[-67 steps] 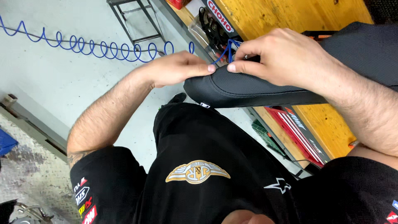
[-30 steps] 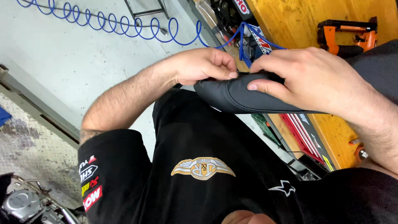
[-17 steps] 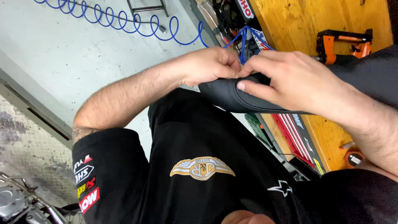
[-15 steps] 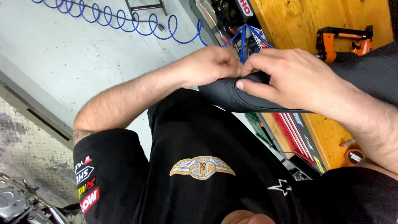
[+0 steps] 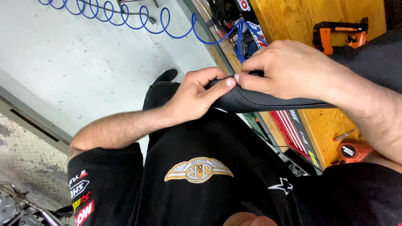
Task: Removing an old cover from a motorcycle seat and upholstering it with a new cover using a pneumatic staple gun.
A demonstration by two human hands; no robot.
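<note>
The left hand is closed on the narrow front end of a black textured seat, its thumb pressed flat along the top edge and the other fingers curled underneath, out of sight. The right hand meets it from the other side — its fingertips pinch the same edge of the black covering, thumb tip touching the left thumb tip, so both hands have hold of the seat at one spot. The seat runs from that pinched end off toward the right edge of the view, where it widens under the right forearm; it is held in front of the person's chest, above the edge of a wooden workbench. Just beyond the hands a blue coiled air hose stretches across the pale concrete floor and ends among the clutter at the bench's near edge. On the bench top, well apart from the hands, lies an orange and black tool — and lower down near the right arm sits a small round orange tape measure. A red tool chest shows below the seat. The person wears a black shirt with a gold winged emblem.
</note>
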